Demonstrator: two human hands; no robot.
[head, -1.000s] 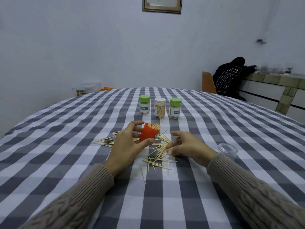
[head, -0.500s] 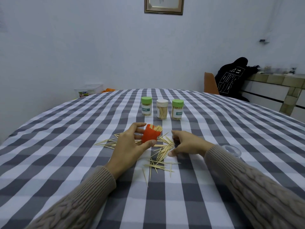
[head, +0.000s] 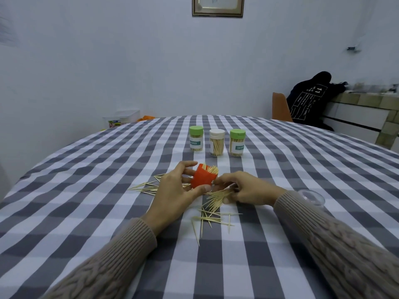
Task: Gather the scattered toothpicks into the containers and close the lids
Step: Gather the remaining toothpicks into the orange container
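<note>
Toothpicks lie scattered on the checked counter, mostly just in front of and to the left of the orange container. A loose fan of them spreads from the container's base toward the viewer; a smaller group lies to its left, partly behind the left hand.

Orange container: lid off, tilted, mouth facing away and to the right, a bundle of toothpicks sticking out of the mouth. Left hand holds it, thumb curled against the near side, fingers curved round the far side.

Right hand sits just right of the orange container, low on the counter. Its fingers are bent and pinch a small bunch of toothpicks beside the container's base.

Beyond the orange container, three closed jars stand upright in a row: green-lidded jar, white-lidded jar, second green-lidded jar. All show toothpicks inside.

Well to the right of the orange container, beyond the right sleeve, a clear plastic lid rests on the counter.
</note>
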